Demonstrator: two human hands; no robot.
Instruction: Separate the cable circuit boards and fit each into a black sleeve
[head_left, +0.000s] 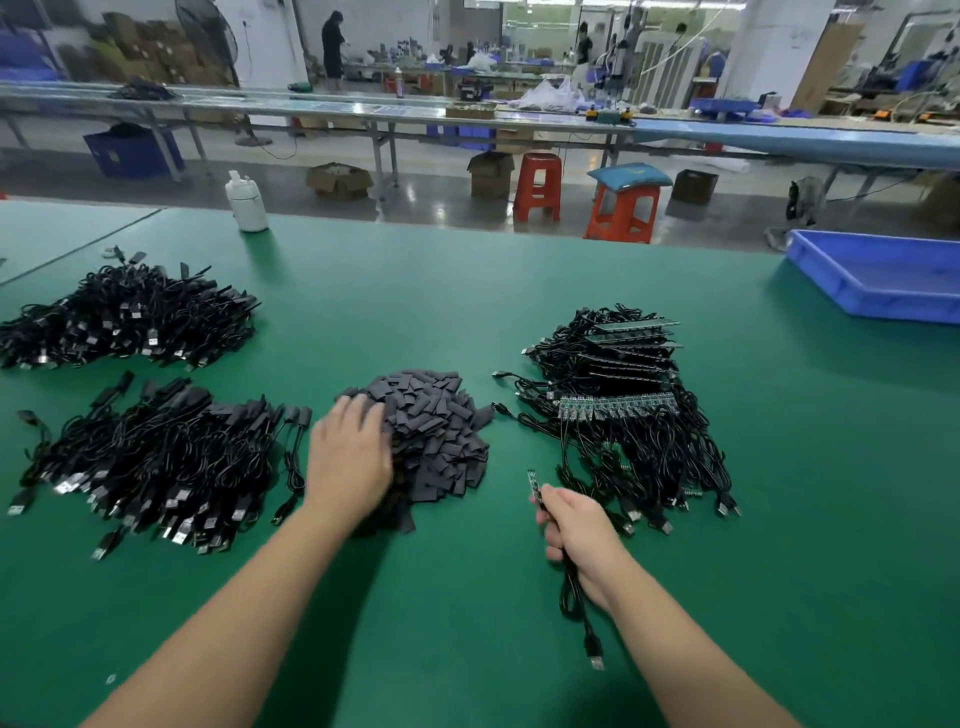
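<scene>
Left hand (349, 457): fingertips blurred, buried in sleeve pile (436, 441). Blue tray (878, 283): cut by right edge. Background workers: blurred.

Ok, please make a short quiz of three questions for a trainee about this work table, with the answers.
1. True or false: the right hand holds a thin black cable with a small circuit board at its tip.
2. What does the left hand rest on?
A. white plastic bottle
B. pile of flat black sleeves
C. blue plastic tray
3. Which side of the sleeve pile holds the joined strips of green circuit boards?

Key: 1 true; 2 B; 3 the right side.
</scene>
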